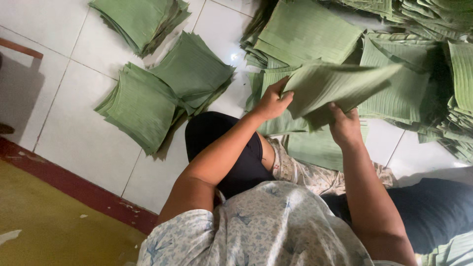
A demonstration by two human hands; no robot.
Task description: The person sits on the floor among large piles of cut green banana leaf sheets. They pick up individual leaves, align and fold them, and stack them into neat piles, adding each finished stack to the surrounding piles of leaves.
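Observation:
My left hand (pixel 272 102) and my right hand (pixel 345 126) both grip a bundle of cut green banana-leaf sheets (pixel 340 84), lifted above my lap. The left hand pinches the bundle's near left edge, the right hand holds its lower edge with the thumb on top. Below the bundle more leaf sheets (pixel 315 148) lie on the white tiled floor (pixel 84 143) between my knees. My legs in dark trousers (pixel 236 152) stretch forward under my arms.
Stacks of square leaf sheets lie around: one at the left (pixel 143 106), one beside it (pixel 193 69), one at the top left (pixel 140 19), and large piles at the top right (pixel 419 54). A dark red border strip (pixel 74 184) edges the tiles.

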